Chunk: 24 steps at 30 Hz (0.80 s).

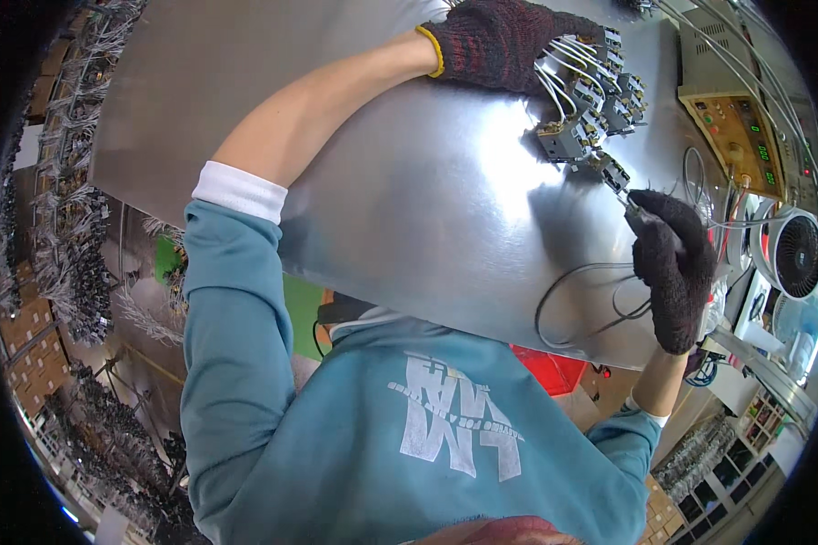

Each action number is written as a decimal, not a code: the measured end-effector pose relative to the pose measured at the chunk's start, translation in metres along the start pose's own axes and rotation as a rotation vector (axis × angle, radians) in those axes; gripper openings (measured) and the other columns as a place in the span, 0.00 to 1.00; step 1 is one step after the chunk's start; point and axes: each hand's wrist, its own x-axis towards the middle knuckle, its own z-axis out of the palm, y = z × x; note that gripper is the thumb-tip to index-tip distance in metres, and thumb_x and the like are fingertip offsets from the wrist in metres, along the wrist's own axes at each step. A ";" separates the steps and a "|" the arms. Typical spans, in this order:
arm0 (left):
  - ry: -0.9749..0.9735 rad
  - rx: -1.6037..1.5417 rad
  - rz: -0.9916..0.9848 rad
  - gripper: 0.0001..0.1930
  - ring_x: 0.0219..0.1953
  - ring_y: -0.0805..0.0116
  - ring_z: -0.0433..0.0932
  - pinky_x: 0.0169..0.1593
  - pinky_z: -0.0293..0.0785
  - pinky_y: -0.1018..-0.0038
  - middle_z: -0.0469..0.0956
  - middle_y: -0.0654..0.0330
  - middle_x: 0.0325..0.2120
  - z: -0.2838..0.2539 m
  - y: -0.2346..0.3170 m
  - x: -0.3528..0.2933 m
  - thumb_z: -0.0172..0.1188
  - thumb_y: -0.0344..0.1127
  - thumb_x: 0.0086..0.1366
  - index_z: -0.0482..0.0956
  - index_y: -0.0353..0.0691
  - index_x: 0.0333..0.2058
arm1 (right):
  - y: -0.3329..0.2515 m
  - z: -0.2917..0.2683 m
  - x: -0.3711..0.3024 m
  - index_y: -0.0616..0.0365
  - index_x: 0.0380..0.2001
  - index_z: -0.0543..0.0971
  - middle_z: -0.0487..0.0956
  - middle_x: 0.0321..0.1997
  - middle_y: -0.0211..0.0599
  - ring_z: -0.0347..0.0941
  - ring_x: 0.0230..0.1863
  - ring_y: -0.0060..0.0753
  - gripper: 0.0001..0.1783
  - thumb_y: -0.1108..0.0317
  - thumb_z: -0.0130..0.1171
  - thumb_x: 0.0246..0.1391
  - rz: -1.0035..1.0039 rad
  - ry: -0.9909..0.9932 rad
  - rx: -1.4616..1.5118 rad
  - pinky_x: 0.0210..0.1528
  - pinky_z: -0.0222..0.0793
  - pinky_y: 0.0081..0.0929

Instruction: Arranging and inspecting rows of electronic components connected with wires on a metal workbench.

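Note:
My left hand (498, 47), in a dark knitted glove with a yellow cuff, is closed around a bundle of white wires (562, 80) at the far side of the metal table. Small grey, metal-cased electrical parts (568, 141) hang together on the wire ends and rest on the tabletop. My right hand (671, 263), also in a dark glove, pinches a slim test lead (634, 207). Its tip meets the nearest small part (613, 173); whether it is plugged in I cannot tell. Fingers hide most of the lead's grip.
The shiny metal table (409, 209) spans the view. A test instrument (741, 136) with green digits stands at the right, beside a white fan (793, 254). Loose grey cable (554, 304) loops near the table's front edge. Wire bundles (73, 236) hang at the left, and a red bin (550, 368) stands below.

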 end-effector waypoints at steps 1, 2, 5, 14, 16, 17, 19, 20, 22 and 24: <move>0.019 -0.023 0.027 0.52 0.50 0.39 0.84 0.53 0.80 0.51 0.83 0.38 0.50 0.001 -0.002 -0.001 0.76 0.62 0.53 0.65 0.48 0.73 | 0.000 0.002 -0.001 0.62 0.52 0.83 0.82 0.36 0.28 0.72 0.27 0.16 0.18 0.58 0.63 0.70 0.039 -0.010 0.088 0.29 0.67 0.17; 0.038 -0.046 0.054 0.52 0.50 0.39 0.84 0.53 0.80 0.51 0.83 0.38 0.49 0.002 -0.003 -0.001 0.76 0.62 0.53 0.64 0.48 0.73 | 0.001 0.002 -0.002 0.62 0.52 0.83 0.82 0.36 0.28 0.72 0.27 0.16 0.18 0.58 0.63 0.70 0.038 -0.010 0.087 0.29 0.67 0.17; -0.081 0.003 -0.064 0.52 0.49 0.39 0.84 0.52 0.80 0.51 0.83 0.38 0.48 -0.011 0.011 0.001 0.75 0.63 0.54 0.64 0.49 0.73 | 0.014 0.000 -0.002 0.60 0.57 0.80 0.81 0.34 0.28 0.68 0.24 0.14 0.21 0.56 0.59 0.72 0.155 -0.053 0.351 0.25 0.62 0.17; 0.018 -0.034 0.036 0.53 0.47 0.39 0.84 0.51 0.79 0.50 0.83 0.37 0.46 0.002 -0.003 0.001 0.75 0.63 0.53 0.63 0.49 0.74 | 0.034 0.005 0.007 0.58 0.62 0.75 0.78 0.34 0.31 0.62 0.21 0.11 0.18 0.66 0.47 0.77 0.244 -0.088 0.696 0.23 0.55 0.13; 0.001 -0.036 0.029 0.53 0.47 0.39 0.84 0.50 0.79 0.50 0.84 0.38 0.45 -0.001 -0.001 0.000 0.76 0.63 0.53 0.63 0.49 0.73 | 0.034 0.003 0.007 0.58 0.61 0.75 0.75 0.31 0.27 0.60 0.20 0.11 0.17 0.65 0.47 0.77 0.244 -0.133 0.668 0.22 0.55 0.13; -0.014 -0.035 0.022 0.53 0.46 0.39 0.84 0.49 0.79 0.50 0.84 0.38 0.44 -0.003 0.001 0.000 0.76 0.62 0.53 0.64 0.49 0.73 | 0.036 0.004 0.007 0.58 0.61 0.75 0.75 0.31 0.27 0.60 0.20 0.11 0.17 0.65 0.47 0.77 0.243 -0.132 0.666 0.22 0.55 0.13; -0.002 -0.007 0.015 0.54 0.45 0.39 0.84 0.49 0.79 0.50 0.84 0.38 0.44 -0.005 0.000 0.003 0.76 0.63 0.52 0.63 0.49 0.74 | 0.042 0.005 0.012 0.58 0.57 0.76 0.70 0.26 0.22 0.58 0.19 0.11 0.14 0.65 0.47 0.77 0.177 -0.012 0.748 0.21 0.53 0.13; 0.005 0.016 0.006 0.56 0.44 0.40 0.84 0.48 0.79 0.50 0.84 0.38 0.43 -0.006 -0.001 0.005 0.76 0.64 0.51 0.63 0.49 0.74 | 0.038 0.002 0.015 0.58 0.57 0.76 0.70 0.26 0.22 0.58 0.19 0.11 0.14 0.65 0.47 0.77 0.164 -0.013 0.742 0.21 0.53 0.13; 0.035 0.025 0.007 0.50 0.43 0.42 0.85 0.47 0.80 0.51 0.84 0.41 0.41 -0.015 0.006 0.006 0.76 0.59 0.54 0.66 0.48 0.72 | 0.020 0.000 0.019 0.58 0.57 0.76 0.70 0.25 0.22 0.60 0.19 0.13 0.14 0.62 0.50 0.77 0.300 -0.063 0.985 0.21 0.55 0.15; 0.072 0.006 0.032 0.45 0.46 0.47 0.86 0.48 0.81 0.55 0.85 0.47 0.46 -0.018 0.002 0.011 0.75 0.56 0.56 0.68 0.52 0.70 | 0.016 -0.008 0.023 0.58 0.58 0.76 0.73 0.26 0.24 0.61 0.19 0.14 0.16 0.60 0.52 0.77 0.273 -0.044 0.913 0.22 0.56 0.15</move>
